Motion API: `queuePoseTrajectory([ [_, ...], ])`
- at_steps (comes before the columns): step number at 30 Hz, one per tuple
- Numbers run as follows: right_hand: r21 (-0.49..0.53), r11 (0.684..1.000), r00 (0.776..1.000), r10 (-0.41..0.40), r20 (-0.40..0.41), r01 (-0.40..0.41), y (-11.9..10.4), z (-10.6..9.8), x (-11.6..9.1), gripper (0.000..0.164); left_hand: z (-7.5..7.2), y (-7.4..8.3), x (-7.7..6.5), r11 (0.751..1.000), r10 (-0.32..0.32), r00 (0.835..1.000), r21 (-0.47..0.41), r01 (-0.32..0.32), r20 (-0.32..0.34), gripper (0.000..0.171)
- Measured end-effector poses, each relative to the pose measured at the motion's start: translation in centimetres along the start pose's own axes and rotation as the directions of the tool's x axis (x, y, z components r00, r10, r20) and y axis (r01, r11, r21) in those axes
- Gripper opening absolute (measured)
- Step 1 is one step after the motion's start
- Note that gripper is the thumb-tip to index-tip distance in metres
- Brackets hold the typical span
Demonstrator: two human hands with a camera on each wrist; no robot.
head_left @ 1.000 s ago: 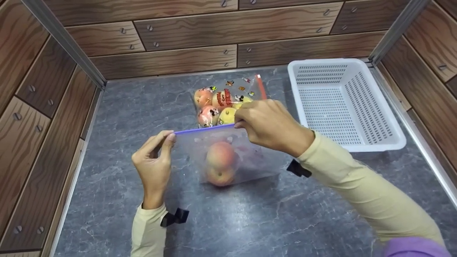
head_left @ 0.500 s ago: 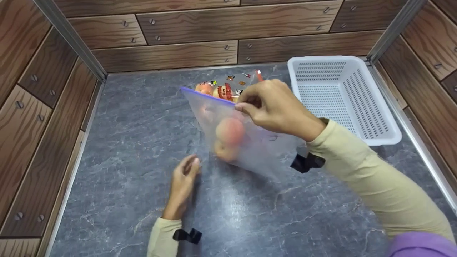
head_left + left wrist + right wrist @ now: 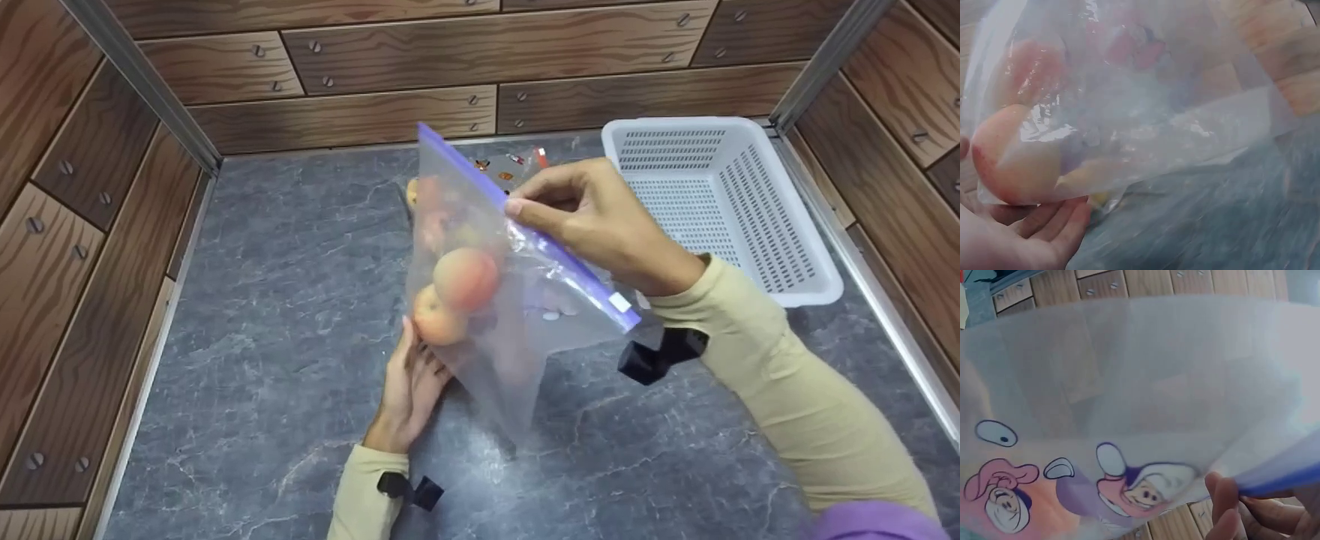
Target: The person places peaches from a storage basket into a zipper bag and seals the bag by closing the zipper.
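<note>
Left of the basket [image 3: 750, 217], right hand [image 3: 600, 225] pinches the zip bag [image 3: 487, 300]; left hand [image 3: 412, 382], fingers straight, cups it beneath.

From my seat, the held bag [image 3: 487, 300] hides most of the printed bag [image 3: 510, 161] behind it. My left hand [image 3: 409, 390] is partly covered by the fruit [image 3: 465, 277], and the left wrist view is blurred. The right wrist view crops my fingers [image 3: 1224, 495].
</note>
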State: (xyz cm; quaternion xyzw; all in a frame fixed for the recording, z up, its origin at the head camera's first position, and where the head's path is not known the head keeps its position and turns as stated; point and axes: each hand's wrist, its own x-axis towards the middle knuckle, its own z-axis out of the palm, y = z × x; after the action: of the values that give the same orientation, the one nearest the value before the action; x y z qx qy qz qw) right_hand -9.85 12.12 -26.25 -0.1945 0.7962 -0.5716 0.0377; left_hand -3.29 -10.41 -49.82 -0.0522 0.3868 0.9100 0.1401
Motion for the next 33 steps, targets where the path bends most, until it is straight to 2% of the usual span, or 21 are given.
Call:
queuePoseTrajectory([
  [4,0.033,0.997,0.997,0.073,-0.030,-0.072,2.1,-1.3,-0.7,0.013,-0.5,1.0,-0.3,0.988,0.065,0.995,0.143,-0.053,-0.076,0.063],
  [7,0.025,0.993,0.993,0.114,-0.031,-0.113,3.8,-1.9,-1.4,0.014,-1.1,1.8,-0.2,0.945,0.128,0.977,0.320,-0.067,-0.173,0.056],
  [9,0.020,0.991,0.990,0.135,-0.031,-0.134,5.1,-2.2,-1.7,0.015,-1.4,2.2,-0.1,0.896,0.180,0.958,0.438,-0.067,-0.222,0.053],
  [11,0.022,0.988,0.988,0.152,-0.030,-0.152,6.4,-2.3,-2.1,0.015,-1.7,2.6,0.0,0.834,0.235,0.939,0.548,-0.063,-0.251,0.051],
  [14,0.040,0.983,0.983,0.182,-0.029,-0.181,8.5,-2.3,-2.6,0.015,-2.0,3.2,0.2,0.754,0.301,0.916,0.654,-0.058,-0.265,0.050],
  [16,0.051,0.978,0.979,0.203,-0.028,-0.201,9.8,-2.2,-3.1,0.015,-2.1,3.6,0.3,0.715,0.323,0.905,0.698,-0.043,-0.275,0.051],
  [19,0.091,0.965,0.968,0.248,-0.025,-0.245,11.8,-1.8,-4.0,0.017,-2.1,4.0,0.4,0.677,0.333,0.901,0.736,-0.024,-0.277,0.054],
  [26,0.199,0.924,0.941,0.338,-0.022,-0.327,15.8,0.3,-5.8,0.021,-2.1,3.3,0.7,0.539,0.348,0.904,0.842,0.025,-0.250,0.054],
  [27,0.205,0.920,0.939,0.345,-0.022,-0.333,16.1,0.6,-6.0,0.022,-2.1,3.2,0.8,0.525,0.348,0.906,0.851,0.026,-0.242,0.054],
  [31,0.228,0.911,0.931,0.362,-0.048,-0.342,17.2,1.1,-6.8,0.022,-2.0,2.8,1.2,0.495,0.333,0.918,0.869,0.023,-0.215,0.058],
  [33,0.236,0.907,0.927,0.371,-0.062,-0.347,17.5,0.8,-7.2,0.023,-1.8,2.8,1.3,0.445,0.348,0.919,0.896,0.011,-0.185,0.060],
])
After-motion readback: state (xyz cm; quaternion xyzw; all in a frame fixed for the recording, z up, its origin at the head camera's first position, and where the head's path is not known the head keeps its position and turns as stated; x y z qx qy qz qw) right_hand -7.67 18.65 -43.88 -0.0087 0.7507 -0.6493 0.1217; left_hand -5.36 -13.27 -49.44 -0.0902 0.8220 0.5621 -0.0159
